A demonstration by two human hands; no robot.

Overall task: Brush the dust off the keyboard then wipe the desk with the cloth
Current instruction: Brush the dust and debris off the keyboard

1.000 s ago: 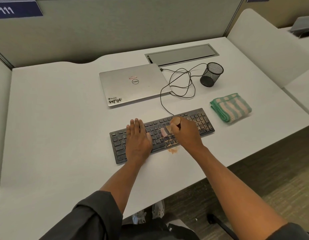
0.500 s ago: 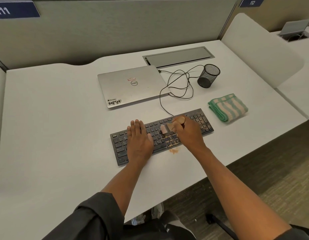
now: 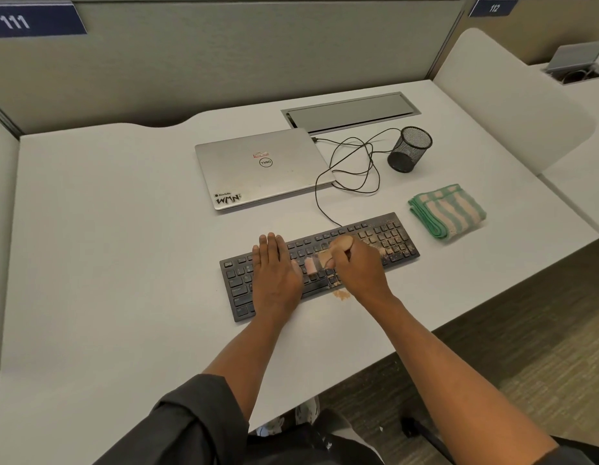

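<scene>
A black keyboard [image 3: 382, 238] lies on the white desk [image 3: 107, 246], its right half speckled with tan dust. My left hand [image 3: 274, 270] rests flat on the keyboard's left-middle keys, fingers straight. My right hand [image 3: 358, 266] grips a small wooden-handled brush [image 3: 316, 261], its pale pink bristles touching the middle keys. A little heap of tan dust [image 3: 341, 294] sits on the desk just in front of the keyboard. The folded green-and-cream striped cloth [image 3: 447, 211] lies to the right of the keyboard, untouched.
A shut silver laptop [image 3: 261, 167] lies behind the keyboard, with a looped black cable [image 3: 355, 166] beside it. A black mesh pen cup [image 3: 408, 149] stands at the back right. A grey cable hatch [image 3: 350, 110] is set into the desk. Partition walls surround the desk.
My right hand has shifted the brush slightly across the middle keys. The left hand stays flat in place. The camera view has drifted a little.
</scene>
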